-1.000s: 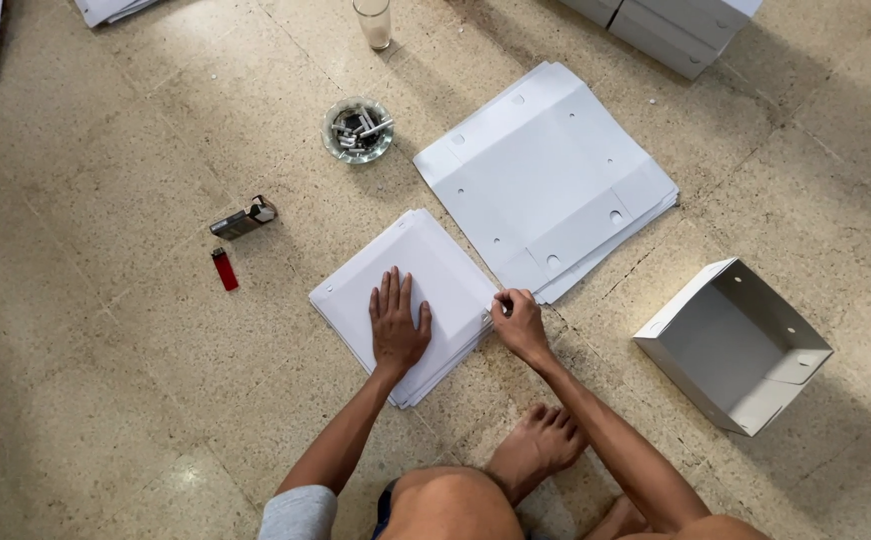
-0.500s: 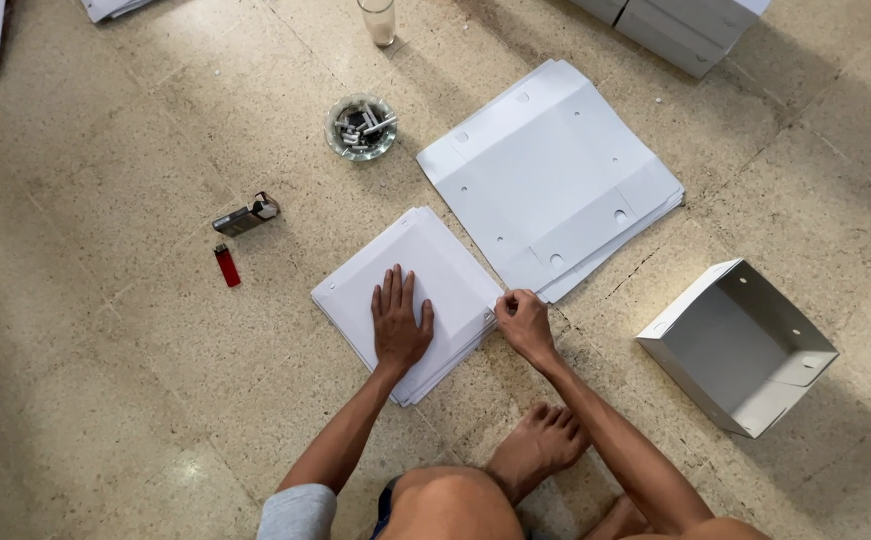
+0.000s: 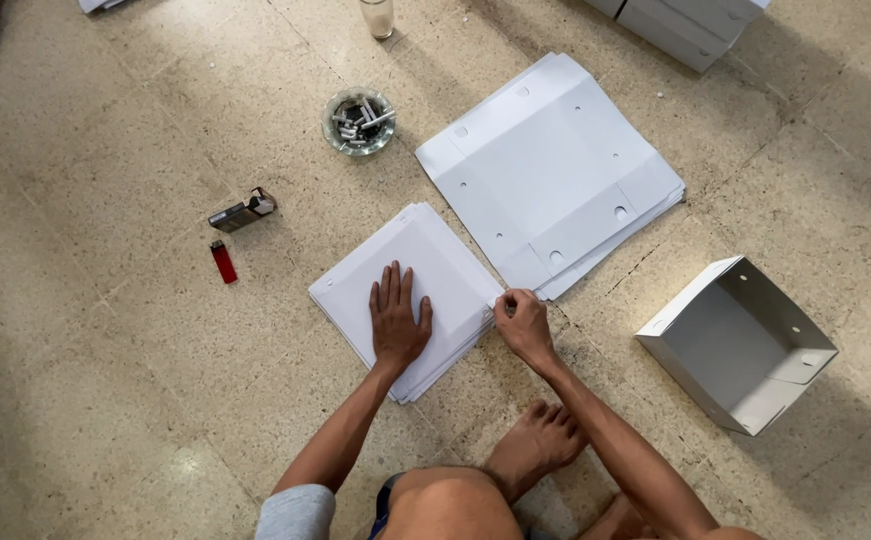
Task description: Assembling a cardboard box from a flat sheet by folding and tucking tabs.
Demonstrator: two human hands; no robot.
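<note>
Flat white card sheets, stacked on speckled stone floor (image 3: 106, 380).
Left hand (image 3: 398, 322) spread flat, pressing small stack of square sheets (image 3: 406, 290) steady; right hand (image 3: 524, 325) pinching its right edge, apparently to lift 1 sheet. Beside: larger punched, creased blanks (image 3: 556, 170); 1 folded open box (image 3: 741, 345); glass ashtray (image 3: 359, 121); red lighter (image 3: 223, 261).
</note>
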